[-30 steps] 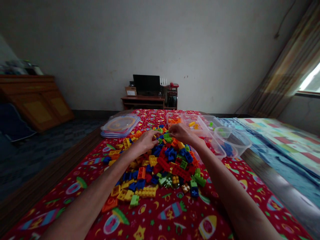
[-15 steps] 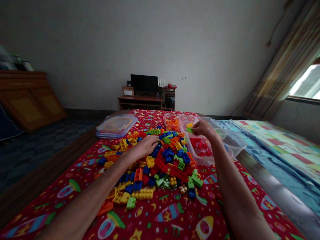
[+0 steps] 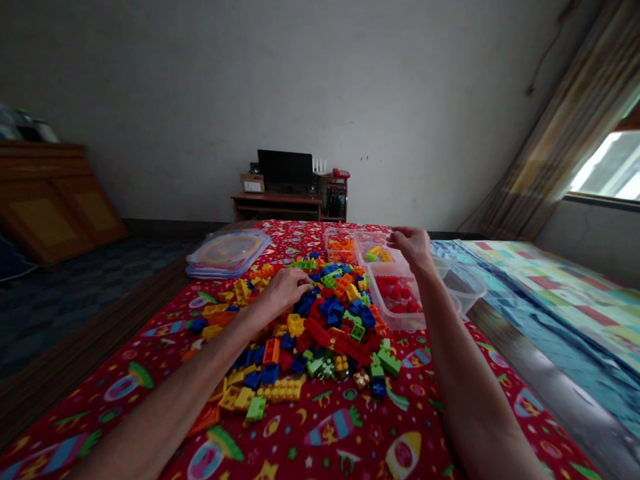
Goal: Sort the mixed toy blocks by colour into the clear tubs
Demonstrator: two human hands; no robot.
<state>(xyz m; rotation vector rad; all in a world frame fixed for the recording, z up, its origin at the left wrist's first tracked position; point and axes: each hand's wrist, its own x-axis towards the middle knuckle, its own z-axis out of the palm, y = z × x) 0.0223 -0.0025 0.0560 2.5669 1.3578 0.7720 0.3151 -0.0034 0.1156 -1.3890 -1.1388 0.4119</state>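
Observation:
My left hand (image 3: 289,288) rests at the back-left of a heap of plastic building blocks (image 3: 332,311). Its fingers are curled together next to blue blocks; what they hold, if anything, is hidden. My right hand (image 3: 411,244) hovers over a clear plastic bin (image 3: 361,239), fingers a little apart with no block visible in them. Inside that bin lie yellow blocks (image 3: 386,256) and a green block (image 3: 371,257). Nearer to me, red blocks (image 3: 399,293) fill part of another clear bin (image 3: 383,319). Orange blocks (image 3: 342,247) are in a smaller bin at the back.
Stacked clear lids (image 3: 227,252) sit at the left edge of the red patterned cloth (image 3: 320,453). More clear bins (image 3: 467,290) stand at the right, beside a bed (image 3: 560,287). A desk with a monitor (image 3: 285,170) is against the far wall.
My right hand has lifted away from the green block, which now lies in the bin with the yellow ones. The left hand has drawn slightly left, its fingers more curled.

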